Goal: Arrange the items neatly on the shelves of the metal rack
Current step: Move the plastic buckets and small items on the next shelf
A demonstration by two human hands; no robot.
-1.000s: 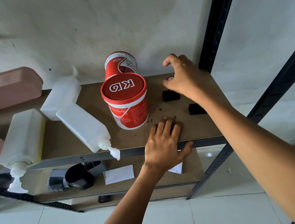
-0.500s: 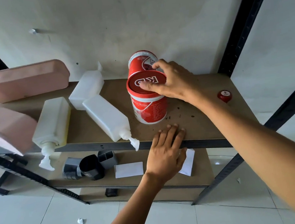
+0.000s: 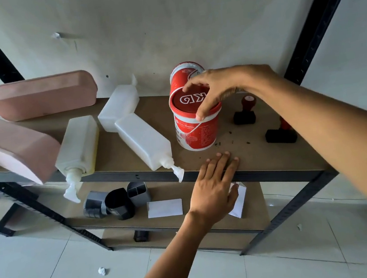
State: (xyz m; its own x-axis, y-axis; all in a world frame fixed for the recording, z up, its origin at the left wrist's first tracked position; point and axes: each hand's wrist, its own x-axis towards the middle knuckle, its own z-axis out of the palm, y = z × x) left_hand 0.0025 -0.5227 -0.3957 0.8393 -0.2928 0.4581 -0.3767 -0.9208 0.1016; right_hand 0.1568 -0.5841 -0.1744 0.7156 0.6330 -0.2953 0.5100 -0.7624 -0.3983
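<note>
A red and white tub (image 3: 196, 130) stands upright on the top shelf (image 3: 260, 159) of the metal rack. My right hand (image 3: 220, 86) grips its red lid from above, thumb on the rim's front, fingers over the back. A second red tub (image 3: 182, 76) stands right behind it. My left hand (image 3: 215, 185) rests flat on the shelf's front edge, fingers straight. Three white pump bottles (image 3: 144, 141) (image 3: 78, 146) (image 3: 119, 105) lie on their sides to the left. Two black stamps with red knobs (image 3: 244, 113) (image 3: 280, 133) stand to the right.
Two pink oblong covers (image 3: 45, 95) (image 3: 12, 147) sit at the shelf's left end. On the lower shelf lie grey and black holders (image 3: 116, 201), a white card (image 3: 165, 208) and folded paper (image 3: 240, 201). Black uprights (image 3: 315, 21) frame the rack. Paper scraps (image 3: 101, 271) dot the tiled floor.
My right hand left the stamps at the right, moved to the front red tub and now grips its lid. The left hand stayed on the shelf edge. The view shifted.
</note>
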